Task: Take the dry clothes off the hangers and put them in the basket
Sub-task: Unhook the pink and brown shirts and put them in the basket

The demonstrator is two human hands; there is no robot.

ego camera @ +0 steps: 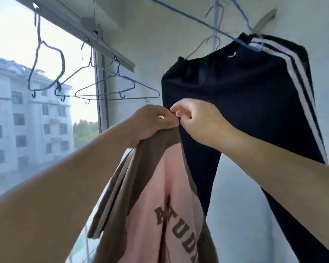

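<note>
Head view: both hands are raised and meet at the top of a pink and brown shirt (171,196). The left hand (150,124) grips the brown fabric at the shirt's upper edge, fingers curled over it. The right hand (199,120) pinches a small dark item between thumb and forefinger, touching the left hand's fingertips; whether that item is a hanger hook or a clip cannot be told. The shirt hangs straight down below both hands, with brown lettering partly visible on its pink front.

Directly behind and above the right hand hang dark trousers (245,103) with two white side stripes, their waistband clipped to a blue line (190,15) that runs across the ceiling area. The trousers drop behind the right forearm and touch the shirt's right edge. A pale wire hanger (207,39) hangs from the same line, just left of the waistband.

Up and to the left of the left hand, several bare wire hangers (110,88) hang from a metal rail (95,37) along the window (17,44). Through the glass, an apartment block (27,111) stands well beyond
</note>
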